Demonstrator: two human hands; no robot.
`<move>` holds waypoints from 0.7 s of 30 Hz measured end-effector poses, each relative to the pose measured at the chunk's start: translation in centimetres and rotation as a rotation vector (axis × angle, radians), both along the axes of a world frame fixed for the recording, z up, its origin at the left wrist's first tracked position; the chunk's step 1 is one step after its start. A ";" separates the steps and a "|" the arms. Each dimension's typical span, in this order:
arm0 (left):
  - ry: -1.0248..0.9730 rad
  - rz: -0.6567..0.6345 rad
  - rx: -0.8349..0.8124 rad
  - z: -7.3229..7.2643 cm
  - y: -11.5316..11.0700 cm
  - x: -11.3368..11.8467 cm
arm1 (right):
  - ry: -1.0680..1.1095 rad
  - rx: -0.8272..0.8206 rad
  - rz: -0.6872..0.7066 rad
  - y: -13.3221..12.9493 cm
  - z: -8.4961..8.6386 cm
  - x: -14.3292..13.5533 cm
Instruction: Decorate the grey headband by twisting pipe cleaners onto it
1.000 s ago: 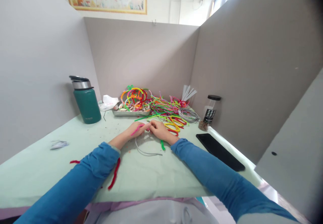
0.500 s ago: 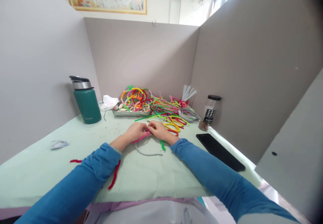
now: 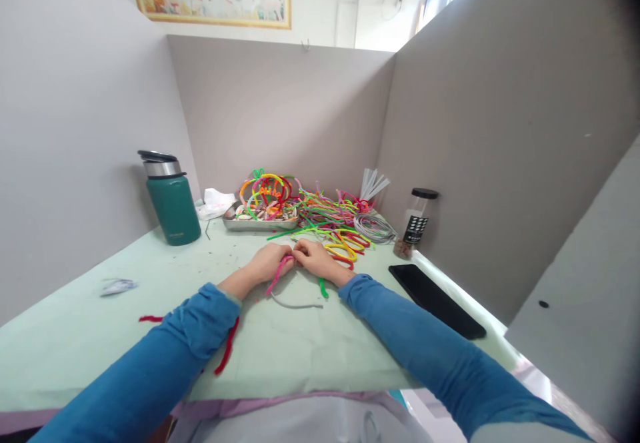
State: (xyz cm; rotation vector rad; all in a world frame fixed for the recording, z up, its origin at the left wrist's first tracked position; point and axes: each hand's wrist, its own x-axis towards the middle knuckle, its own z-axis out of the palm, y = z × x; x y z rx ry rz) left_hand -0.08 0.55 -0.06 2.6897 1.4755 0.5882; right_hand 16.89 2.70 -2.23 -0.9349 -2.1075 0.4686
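My left hand (image 3: 271,262) is closed on a pink fuzzy stem (image 3: 278,276), whose loose end hangs down toward the table. Fingertip to fingertip with it, my right hand (image 3: 314,257) is pinched closed; what lies between its fingers is too small to make out. A thin grey wire (image 3: 297,306) curves over the table just below both hands. The end of a green stem (image 3: 323,288) pokes out under my right wrist. Near my left sleeve lies a red stem (image 3: 228,348).
Behind my hands are a metal tray (image 3: 260,225) with colourful looped stems, a heap of stems (image 3: 330,211) and a wire coil (image 3: 375,228). A green bottle (image 3: 175,210) stands left; a black-lidded jar (image 3: 415,223) and a black phone-like slab (image 3: 437,300) are right.
The pink stem has swung from a slant along my left fingers to hanging more steeply downward. Both hands have stayed nearly in place, with their fingers shifted slightly.
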 end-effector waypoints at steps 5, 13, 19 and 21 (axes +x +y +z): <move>-0.058 -0.029 -0.032 0.0 0.4 0.0 | 0.012 -0.009 -0.002 -0.2 0.2 0.0; -0.256 0.008 -0.247 0.7 0.1 0.3 | 0.009 -0.015 0.021 -0.1 0.1 0.1; -0.390 0.037 -0.431 0.5 0.1 0.1 | -0.006 0.012 0.025 0.0 0.0 0.1; -0.415 0.039 -0.471 0.3 0.3 0.0 | -0.003 0.010 0.024 -0.1 0.1 0.1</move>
